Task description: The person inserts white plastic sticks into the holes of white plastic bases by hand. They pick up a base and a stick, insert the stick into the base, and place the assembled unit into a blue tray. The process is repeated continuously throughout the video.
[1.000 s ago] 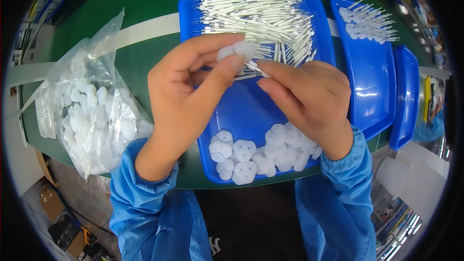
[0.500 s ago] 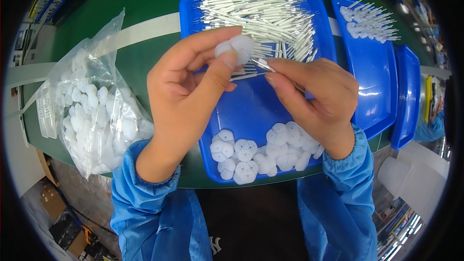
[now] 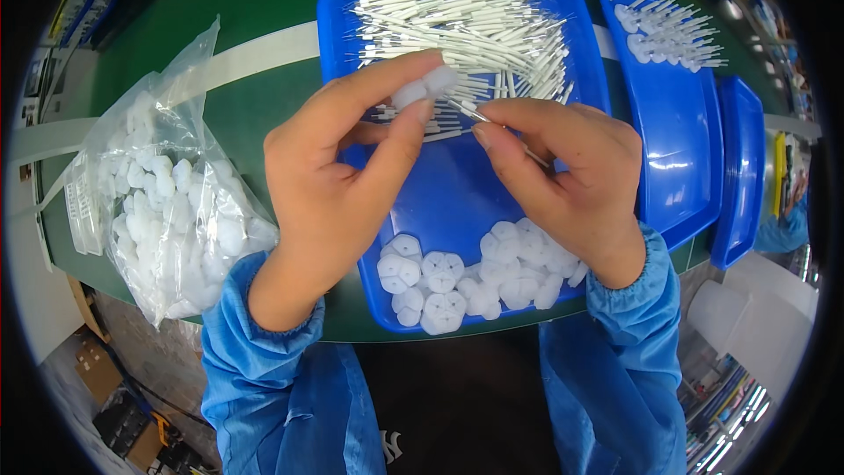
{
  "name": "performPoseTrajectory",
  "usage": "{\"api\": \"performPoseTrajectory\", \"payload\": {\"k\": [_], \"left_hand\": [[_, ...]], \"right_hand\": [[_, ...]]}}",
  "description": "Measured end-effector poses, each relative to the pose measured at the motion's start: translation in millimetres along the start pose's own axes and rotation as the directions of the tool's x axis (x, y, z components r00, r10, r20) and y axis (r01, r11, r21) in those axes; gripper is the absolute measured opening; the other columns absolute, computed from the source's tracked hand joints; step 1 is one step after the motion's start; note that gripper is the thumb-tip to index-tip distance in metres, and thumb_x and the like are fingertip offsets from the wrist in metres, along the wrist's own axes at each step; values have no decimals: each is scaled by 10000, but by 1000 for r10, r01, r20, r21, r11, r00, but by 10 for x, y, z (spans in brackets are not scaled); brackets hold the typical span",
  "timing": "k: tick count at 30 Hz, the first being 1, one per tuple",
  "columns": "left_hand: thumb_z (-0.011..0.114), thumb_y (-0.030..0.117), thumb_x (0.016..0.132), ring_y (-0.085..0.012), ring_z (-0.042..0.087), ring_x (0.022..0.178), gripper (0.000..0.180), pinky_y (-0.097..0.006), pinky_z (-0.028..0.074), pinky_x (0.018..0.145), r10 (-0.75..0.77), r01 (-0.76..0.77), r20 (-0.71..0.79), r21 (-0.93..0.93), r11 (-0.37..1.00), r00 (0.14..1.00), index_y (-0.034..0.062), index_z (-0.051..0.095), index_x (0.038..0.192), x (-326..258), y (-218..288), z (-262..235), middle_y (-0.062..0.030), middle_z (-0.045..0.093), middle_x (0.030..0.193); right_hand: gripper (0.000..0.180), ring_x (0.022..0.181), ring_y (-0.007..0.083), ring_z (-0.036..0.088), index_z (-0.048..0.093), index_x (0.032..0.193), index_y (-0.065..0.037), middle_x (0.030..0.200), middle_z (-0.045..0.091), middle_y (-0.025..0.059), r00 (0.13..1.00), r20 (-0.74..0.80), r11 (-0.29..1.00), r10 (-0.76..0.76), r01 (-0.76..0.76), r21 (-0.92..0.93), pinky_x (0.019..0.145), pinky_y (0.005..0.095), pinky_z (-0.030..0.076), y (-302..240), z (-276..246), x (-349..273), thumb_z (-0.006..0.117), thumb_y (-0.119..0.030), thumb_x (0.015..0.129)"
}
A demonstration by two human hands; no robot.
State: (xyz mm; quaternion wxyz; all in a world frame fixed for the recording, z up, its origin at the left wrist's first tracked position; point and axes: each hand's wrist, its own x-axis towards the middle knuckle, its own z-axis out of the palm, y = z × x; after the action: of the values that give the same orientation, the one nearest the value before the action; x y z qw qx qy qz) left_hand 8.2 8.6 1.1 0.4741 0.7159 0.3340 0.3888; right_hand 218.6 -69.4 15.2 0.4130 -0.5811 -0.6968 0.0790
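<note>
Over the tray (image 3: 440,189), the left hand (image 3: 330,158) pinched a lobed, milky disc (image 3: 440,80); the right hand (image 3: 576,158), a pale rod (image 3: 466,109).

Large tray (image 3: 440,189): smooth blue plastic, glossy. Side tray (image 3: 675,145): same plastic, glare streaks. Held piece (image 3: 426,86) and flower-shaped pieces (image 3: 442,271): translucent white plastic, matt sheen. Piled sticks (image 3: 457,26): pale, matt, thin ends glinting. Held stick (image 3: 466,111): shiny, probably metal, though small in view. Bag (image 3: 187,81): clear plastic film, crinkled, glossy. Sleeves (image 3: 257,356): blue cloth, wrinkled. Surface (image 3: 251,110): smooth green, low gloss.
</note>
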Motion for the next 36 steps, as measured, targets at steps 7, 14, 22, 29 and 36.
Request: {"api": "performPoseTrajectory", "payload": {"k": [7, 14, 22, 29, 36], "left_hand": [[754, -16, 1012, -92, 723, 995, 314, -216, 611, 760, -77, 69, -64, -119, 991, 995, 9, 770, 1325, 20, 21, 38, -81, 800, 1184], [748, 47, 1024, -97, 709, 959, 253, -209, 560, 713, -151, 177, 99, -380, 908, 984, -9, 679, 1261, 63, 42, -62, -120, 785, 1185], [769, 124, 1026, -75, 683, 842, 238, -198, 509, 647, -176, 184, 53, -273, 944, 983, 8, 694, 1219, 33, 89, -58, -121, 800, 1112], [681, 72, 1082, -125, 751, 998, 304, -212, 553, 733, -250, 238, 1, -308, 921, 968, -17, 677, 1373, 39, 137, -21, -190, 785, 1314], [660, 52, 1090, -148, 746, 1132, 392, -221, 569, 790, -120, 130, 59, -237, 963, 991, -27, 635, 1473, 14, 91, -17, -181, 773, 1355]], "right_hand": [[165, 554, 185, 688, 832, 1001, -80, 751, 768, 52, 992, -43, 988, -116, 111, -103, 539, 309, 515, 46, 9, 16, 900, -106, 853], [106, 528, 96, 625, 828, 994, -26, 695, 723, 68, 987, 34, 945, 159, -162, 285, 513, 260, 459, -32, 11, -22, 868, -71, 907], [102, 552, 86, 625, 837, 1001, -24, 719, 745, 59, 984, 103, 935, 145, -170, 312, 523, 257, 467, -18, -41, -18, 860, -61, 909], [150, 550, 130, 652, 847, 1014, -45, 785, 787, 72, 999, -15, 983, 41, -38, 177, 525, 265, 487, -16, -37, 7, 890, -68, 872], [165, 530, 112, 645, 849, 1041, -41, 700, 738, 58, 991, -49, 974, 124, -112, 194, 504, 266, 467, -20, 15, -28, 884, -76, 884]]}}
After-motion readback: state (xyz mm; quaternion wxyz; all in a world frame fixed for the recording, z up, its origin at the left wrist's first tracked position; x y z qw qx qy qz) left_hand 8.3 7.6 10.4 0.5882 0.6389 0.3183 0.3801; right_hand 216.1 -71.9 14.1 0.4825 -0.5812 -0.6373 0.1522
